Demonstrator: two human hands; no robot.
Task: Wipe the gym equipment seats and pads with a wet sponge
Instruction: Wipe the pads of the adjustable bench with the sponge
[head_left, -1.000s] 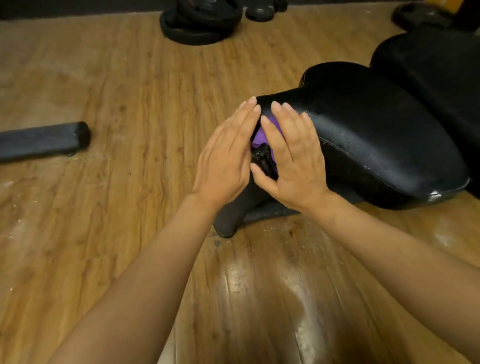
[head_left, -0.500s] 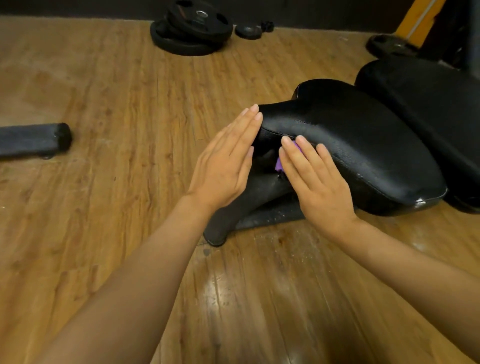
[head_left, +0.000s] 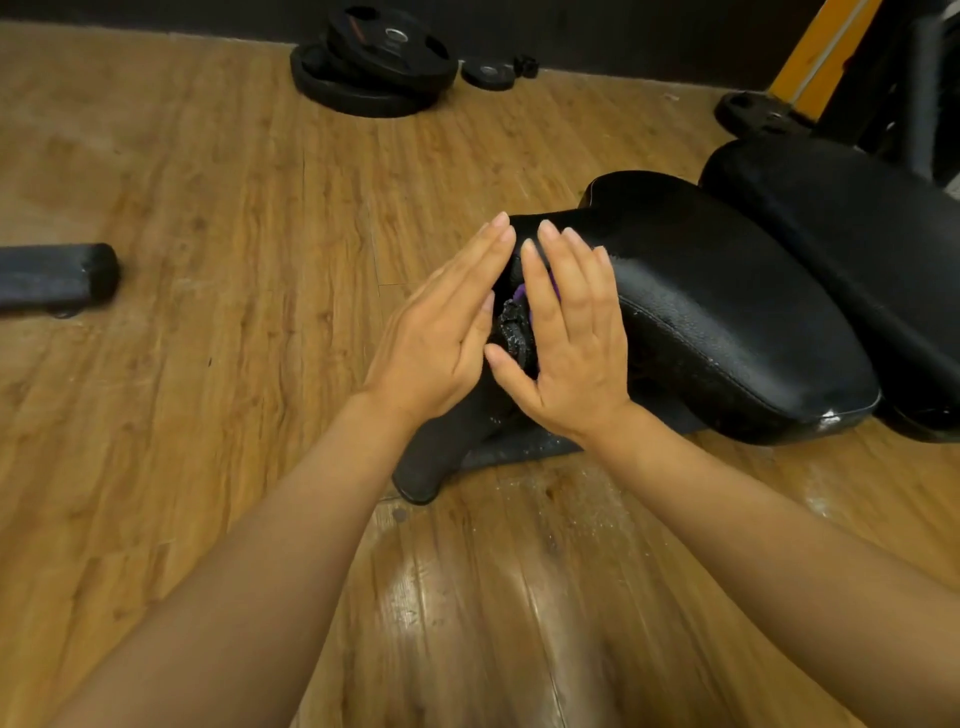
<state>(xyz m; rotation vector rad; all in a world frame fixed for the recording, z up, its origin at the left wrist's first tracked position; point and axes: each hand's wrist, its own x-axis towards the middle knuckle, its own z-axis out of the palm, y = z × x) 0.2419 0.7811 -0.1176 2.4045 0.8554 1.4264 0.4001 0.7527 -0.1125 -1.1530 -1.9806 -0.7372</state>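
A black padded seat (head_left: 727, 312) of a low bench fills the middle right, its surface wet and glossy. My right hand (head_left: 571, 338) lies flat with straight fingers on the seat's near left end, pressing a purple sponge (head_left: 519, 292) of which only a sliver shows under the fingers. My left hand (head_left: 447, 322) is held flat with straight fingers just left of it, at the seat's narrow nose. A black knob (head_left: 511, 332) shows between the two hands.
A second black pad (head_left: 857, 249) lies behind the seat at the right. The bench's black foot (head_left: 431, 462) rests on the wooden floor (head_left: 208, 260). A black foam roller (head_left: 52, 280) is at the left edge. Weight plates (head_left: 374, 67) are stacked at the back wall.
My right hand slid from the seat's near side edge back up to its left end beside my left hand. My left hand stayed at the seat's nose.
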